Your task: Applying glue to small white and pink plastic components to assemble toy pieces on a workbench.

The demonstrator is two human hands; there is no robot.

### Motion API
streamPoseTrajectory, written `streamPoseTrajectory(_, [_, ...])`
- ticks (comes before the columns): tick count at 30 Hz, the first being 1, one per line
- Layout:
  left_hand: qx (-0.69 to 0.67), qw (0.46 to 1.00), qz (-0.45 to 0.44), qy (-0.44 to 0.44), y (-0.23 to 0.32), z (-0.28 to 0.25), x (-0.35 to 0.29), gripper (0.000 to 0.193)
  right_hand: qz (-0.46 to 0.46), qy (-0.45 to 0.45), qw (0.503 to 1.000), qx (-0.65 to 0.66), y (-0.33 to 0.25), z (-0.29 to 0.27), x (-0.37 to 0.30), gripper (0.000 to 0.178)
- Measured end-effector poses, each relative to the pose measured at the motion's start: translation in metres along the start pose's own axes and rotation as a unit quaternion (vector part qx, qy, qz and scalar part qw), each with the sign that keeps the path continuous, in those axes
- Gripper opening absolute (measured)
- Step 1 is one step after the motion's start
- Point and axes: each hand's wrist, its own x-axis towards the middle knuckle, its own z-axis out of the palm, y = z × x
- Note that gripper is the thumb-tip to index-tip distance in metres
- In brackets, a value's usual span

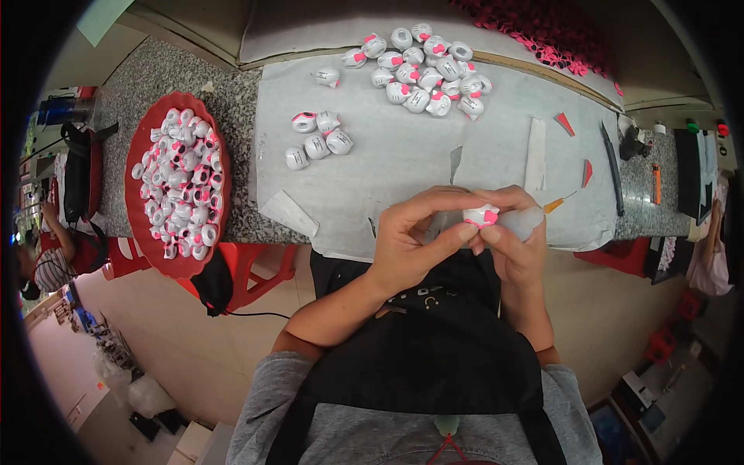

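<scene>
Between the fingertips of both hands is a small white figurine head with a pink bow (482, 216). My left hand (412, 236) pinches it from the left with thumb and fingers. On its other side my right hand (515, 248) presses a thumb and fingertips against it. That same hand also keeps hold of a translucent squeeze bottle (525, 223), whose orange nozzle with a thin needle (553, 206) points to the right. A white-paper-covered worktop (372, 209) lies under the hands. Several more figurine heads (317, 143) sit in a small group on the paper.
A bigger cluster of figurine heads (430, 70) lies at the back. To the left, a red scalloped tray (139, 225) holds many more. Pink small parts (535, 35) are heaped at the back right. A dark pen-like tool (612, 170) lies near red slivers (587, 172).
</scene>
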Motion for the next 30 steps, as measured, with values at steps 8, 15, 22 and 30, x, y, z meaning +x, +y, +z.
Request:
streamPoseTrajectory(8, [-0.043, 0.999, -0.009, -0.018, -0.001, -0.003, 0.005, 0.021, 0.016, -0.016, 0.999, -0.025, -0.008, -0.001, 0.005, 0.025])
streamPoseTrajectory(15, [-0.033, 0.999, 0.009, -0.003, -0.001, 0.000, 0.001, 0.018, -0.006, -0.012, 0.999, -0.048, -0.005, 0.001, 0.003, 0.028])
streamPoseTrajectory(22, [-0.050, 0.998, -0.012, 0.027, 0.002, 0.007, 0.004, 0.018, -0.007, 0.013, 0.999, -0.035, -0.003, -0.001, 0.004, 0.028])
streamPoseTrajectory(30, [-0.066, 0.998, 0.017, 0.003, -0.005, 0.000, 0.002, 0.019, -0.014, 0.008, 1.000, -0.016, 0.000, 0.004, -0.001, 0.029])
